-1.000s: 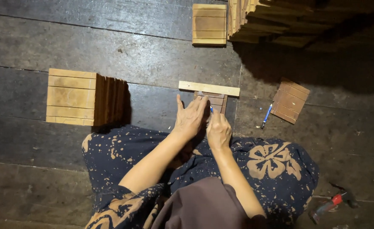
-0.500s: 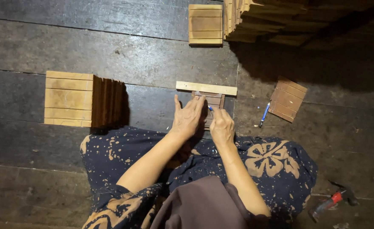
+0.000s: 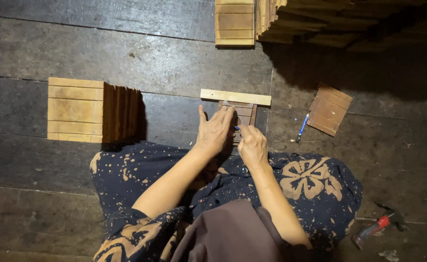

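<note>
Head view: the left hand (image 3: 214, 130) lies flat, pinning a small slatted panel (image 3: 241, 116) on the floor just beyond the knees; the right hand (image 3: 252, 144) pinches a blue pen (image 3: 236, 128). If the flat palm eases, the panel could slide and the mark could wander.

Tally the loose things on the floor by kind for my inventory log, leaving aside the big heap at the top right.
Slatted wooden squares: 4 (stack at left, top one, right one, one under the left hand and right hand)
Pale wooden strip: 1
Blue pens: 2 (floor, right hand)
Red-handled tool: 1
Total: 8
</note>
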